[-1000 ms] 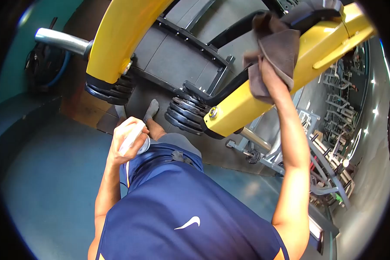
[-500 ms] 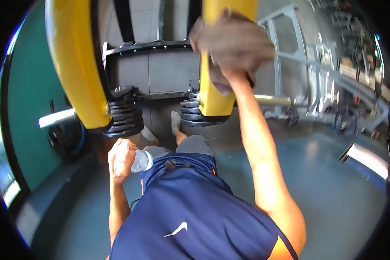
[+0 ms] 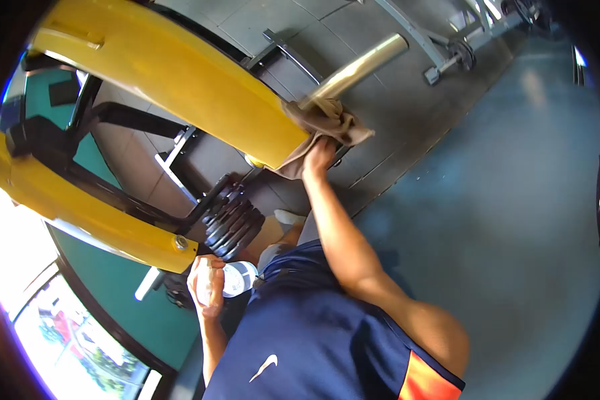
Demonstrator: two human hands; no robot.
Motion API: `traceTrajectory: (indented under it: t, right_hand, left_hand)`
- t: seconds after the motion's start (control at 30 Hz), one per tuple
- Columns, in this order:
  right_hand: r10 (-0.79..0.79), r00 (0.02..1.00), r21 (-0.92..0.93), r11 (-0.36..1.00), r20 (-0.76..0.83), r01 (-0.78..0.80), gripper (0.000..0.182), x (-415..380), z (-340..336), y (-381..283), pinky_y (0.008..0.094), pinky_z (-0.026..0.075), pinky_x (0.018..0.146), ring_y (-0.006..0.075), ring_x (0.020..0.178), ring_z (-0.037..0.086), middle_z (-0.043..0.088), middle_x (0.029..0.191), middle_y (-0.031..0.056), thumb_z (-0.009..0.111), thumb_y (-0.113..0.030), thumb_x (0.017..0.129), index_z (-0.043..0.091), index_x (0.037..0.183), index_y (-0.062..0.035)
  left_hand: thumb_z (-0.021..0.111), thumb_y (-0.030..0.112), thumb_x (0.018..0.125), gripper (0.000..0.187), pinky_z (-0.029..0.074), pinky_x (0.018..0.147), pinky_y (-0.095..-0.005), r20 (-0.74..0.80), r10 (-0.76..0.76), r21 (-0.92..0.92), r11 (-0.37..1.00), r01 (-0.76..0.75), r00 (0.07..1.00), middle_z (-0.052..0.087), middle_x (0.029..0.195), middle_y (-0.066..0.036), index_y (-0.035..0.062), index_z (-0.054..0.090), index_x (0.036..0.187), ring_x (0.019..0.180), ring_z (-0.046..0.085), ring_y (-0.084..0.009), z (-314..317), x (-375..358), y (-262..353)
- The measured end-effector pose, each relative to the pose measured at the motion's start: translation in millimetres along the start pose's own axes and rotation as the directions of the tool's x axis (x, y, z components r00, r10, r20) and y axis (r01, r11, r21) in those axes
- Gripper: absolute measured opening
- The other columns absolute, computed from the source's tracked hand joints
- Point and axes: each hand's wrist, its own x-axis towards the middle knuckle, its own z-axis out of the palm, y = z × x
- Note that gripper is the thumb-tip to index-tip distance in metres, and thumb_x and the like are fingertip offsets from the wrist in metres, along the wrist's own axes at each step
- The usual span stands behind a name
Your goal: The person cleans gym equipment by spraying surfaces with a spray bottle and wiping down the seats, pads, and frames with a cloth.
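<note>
My left hand [image 3: 209, 285], at the lower left, is wrapped round a clear plastic bottle [image 3: 239, 279] lying roughly sideways, close to the end of the lower yellow machine arm [image 3: 127, 240]. My right hand [image 3: 321, 157] holds a brown cloth [image 3: 333, 123] against the lower end of the upper yellow arm [image 3: 180, 80]. Part of the cloth is draped round that end, beside the base of a metal bar [image 3: 363, 65]. The cloth hides some of my right fingers.
Black stacked weights [image 3: 233, 227] hang between the two yellow arms. A grey metal rack [image 3: 440, 57] stands at the upper right. Dark floor tiles [image 3: 380, 120] meet a blue floor [image 3: 500, 220]. A window [image 3: 80, 347] is at the lower left.
The view has turned and shifted along the machine. My right hand has brought the cloth down from higher on the yellow arm to its lower end. My left hand still holds the bottle.
</note>
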Motion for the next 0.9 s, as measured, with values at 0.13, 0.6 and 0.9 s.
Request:
traceTrajectory:
  t: [0.13,0.6,0.9]
  right_hand:
    - [-0.091,0.850,0.612,0.734,0.519,-0.295,0.034,102.3,-1.8,83.8,0.0369,0.053,0.086,0.0206,0.095,0.064,0.066,0.110,0.0110,0.048,-0.030,0.099,0.060,0.115,-0.0018]
    - [0.301,0.869,0.534,0.695,0.392,-0.482,0.040,18.2,-11.5,-32.3,0.0318,0.053,0.083,0.0213,0.113,0.059,0.066,0.111,0.0101,0.053,-0.040,0.099,0.060,0.123,-0.0078]
    - [-0.802,0.217,-0.317,0.036,0.556,0.948,0.039,-58.2,-12.4,-47.5,0.0493,0.042,0.101,0.0414,0.110,0.059,0.063,0.113,0.0248,0.052,-0.035,0.096,0.065,0.113,-0.0021]
  left_hand:
    - [0.062,0.014,0.085,0.017,0.046,0.077,-0.0360,0.035,0.018,0.008,1.000,-0.018,0.999,0.064,0.088,-0.015,-0.0030,0.065,0.085,0.081,0.059,-0.0262,-1.8,-1.5,-13.2]
    - [0.064,0.019,0.090,0.021,0.041,0.063,-0.0264,-0.086,0.144,-0.038,0.988,-0.148,0.986,0.061,0.087,-0.007,-0.0015,0.065,0.088,0.069,0.052,-0.0124,1.9,8.2,-14.2]
    - [0.065,0.020,0.088,0.023,0.044,0.077,-0.0321,-0.138,-0.029,-0.170,0.985,0.005,0.990,0.062,0.088,-0.010,-0.0030,0.065,0.085,0.082,0.057,-0.0203,10.6,11.5,0.9]
